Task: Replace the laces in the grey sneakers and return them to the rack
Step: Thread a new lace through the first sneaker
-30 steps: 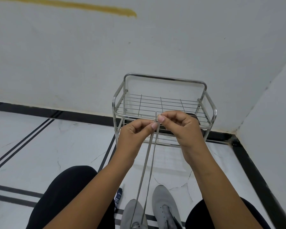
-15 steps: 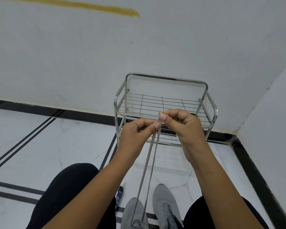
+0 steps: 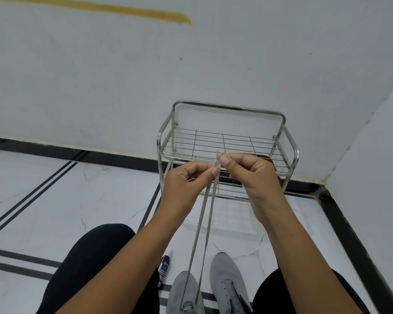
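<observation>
Both grey sneakers (image 3: 225, 279) are cut off by the bottom edge, the small bottle's (image 3: 165, 271) label is too small to be read, and the rack's (image 3: 227, 141) lower shelf is partly hidden behind the hands.

Quick count of what's in view: two grey sneakers, the left sneaker (image 3: 183, 293) and the right sneaker (image 3: 227, 279), sitting side by side on the floor. One lace (image 3: 204, 214), though it shows as two strands running up from the left sneaker. Two hands, left hand (image 3: 186, 184) and right hand (image 3: 252, 175), both pinching the lace ends. One metal rack (image 3: 227, 107) with two wire shelves. One small dark bottle (image 3: 165, 269). Two knees in black.
</observation>
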`<state>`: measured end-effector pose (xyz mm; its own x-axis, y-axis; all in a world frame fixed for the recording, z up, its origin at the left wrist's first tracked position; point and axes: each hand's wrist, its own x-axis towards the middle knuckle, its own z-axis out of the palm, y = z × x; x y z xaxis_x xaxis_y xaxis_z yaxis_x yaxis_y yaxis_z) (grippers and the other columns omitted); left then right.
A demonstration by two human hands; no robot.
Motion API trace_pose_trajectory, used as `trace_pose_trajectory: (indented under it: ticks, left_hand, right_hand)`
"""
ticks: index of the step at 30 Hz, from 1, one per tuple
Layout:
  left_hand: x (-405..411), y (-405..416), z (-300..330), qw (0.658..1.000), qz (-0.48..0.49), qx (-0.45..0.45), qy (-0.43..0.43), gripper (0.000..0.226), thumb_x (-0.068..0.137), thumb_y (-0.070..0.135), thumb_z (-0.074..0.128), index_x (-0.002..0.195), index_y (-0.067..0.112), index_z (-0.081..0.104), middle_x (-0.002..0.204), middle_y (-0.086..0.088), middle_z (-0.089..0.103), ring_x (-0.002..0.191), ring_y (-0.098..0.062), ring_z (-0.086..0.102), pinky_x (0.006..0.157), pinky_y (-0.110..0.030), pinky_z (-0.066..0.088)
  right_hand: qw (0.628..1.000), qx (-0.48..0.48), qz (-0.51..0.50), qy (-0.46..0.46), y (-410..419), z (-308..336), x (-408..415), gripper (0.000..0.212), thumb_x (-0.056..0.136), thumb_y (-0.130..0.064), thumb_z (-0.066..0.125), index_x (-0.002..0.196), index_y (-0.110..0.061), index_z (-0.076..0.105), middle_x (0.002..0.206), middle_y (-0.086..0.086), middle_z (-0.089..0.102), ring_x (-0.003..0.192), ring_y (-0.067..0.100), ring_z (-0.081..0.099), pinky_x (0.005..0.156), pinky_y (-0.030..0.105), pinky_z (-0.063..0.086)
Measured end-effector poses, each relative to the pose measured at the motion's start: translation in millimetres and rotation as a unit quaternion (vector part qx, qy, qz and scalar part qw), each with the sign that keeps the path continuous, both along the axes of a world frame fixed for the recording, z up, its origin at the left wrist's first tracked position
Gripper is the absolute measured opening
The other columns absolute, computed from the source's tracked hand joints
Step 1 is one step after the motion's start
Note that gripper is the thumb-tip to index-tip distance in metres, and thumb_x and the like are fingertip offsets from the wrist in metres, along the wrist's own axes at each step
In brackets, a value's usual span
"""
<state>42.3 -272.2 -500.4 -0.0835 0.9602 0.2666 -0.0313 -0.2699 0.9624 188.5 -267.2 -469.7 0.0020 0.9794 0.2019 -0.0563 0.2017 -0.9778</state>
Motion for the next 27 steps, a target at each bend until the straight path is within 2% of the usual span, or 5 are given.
trace_pose_trajectory:
  ticks: [14,17,21,24,27]
  left_hand:
    - [-8.8,16.5,-24.6,0.995,0.066,-0.012,0.078,0.007,0.086,0.024,0.07,0.089,0.018,0.073,0.082,0.006,0.072,0.08,-0.008,0.065,0.073,-0.018,0.052]
    - [-15.7,26.5,-57.3,0.969,0.134,-0.058,0.199,0.007,0.089,0.029,0.066,0.088,0.023,0.07,0.077,0.012,0.064,0.074,-0.005,0.059,0.065,-0.02,0.047]
    - [-19.3,22.9,-120.7,0.908,0.168,-0.182,0.338,0.013,0.093,0.032,0.055,0.089,0.023,0.064,0.08,0.008,0.061,0.074,-0.013,0.059,0.061,-0.026,0.046]
    - [-19.8,5.6,-180.9,0.874,0.15,-0.315,0.337,0.014,0.093,0.027,0.05,0.089,0.02,0.062,0.09,0.001,0.068,0.083,-0.021,0.064,0.07,-0.032,0.051]
    - [-4.3,-31.2,-227.4,0.852,0.148,-0.419,0.277,0.021,0.097,0.018,0.042,0.108,0.009,0.057,0.107,-0.012,0.066,0.103,-0.03,0.061,0.083,-0.031,0.047]
  right_hand:
    - [0.994,0.016,-0.061,-0.088,14.1,-25.7,1.9,0.007,0.092,-0.024,0.063,0.096,-0.019,0.067,0.088,-0.01,0.069,0.083,-0.002,0.064,0.074,0.014,0.052]
    - [0.948,-0.007,-0.091,-0.303,30.4,-77.7,12.0,0.009,0.098,-0.022,0.051,0.095,-0.019,0.059,0.091,-0.008,0.067,0.085,0.009,0.062,0.071,0.021,0.048]
    - [0.868,-0.169,-0.003,-0.467,26.9,-168.8,18.7,0.014,0.097,-0.017,0.042,0.092,-0.017,0.054,0.094,0.002,0.068,0.088,0.021,0.063,0.072,0.031,0.047]
    - [0.791,-0.27,0.064,-0.545,5.0,-233.0,14.5,0.018,0.096,-0.015,0.041,0.098,-0.012,0.059,0.101,0.006,0.064,0.087,0.019,0.057,0.075,0.025,0.045]
    - [0.769,-0.356,0.08,-0.525,-32.1,-277.4,-3.2,0.02,0.095,-0.015,0.044,0.106,-0.012,0.061,0.092,0.005,0.062,0.084,0.019,0.054,0.077,0.025,0.045]
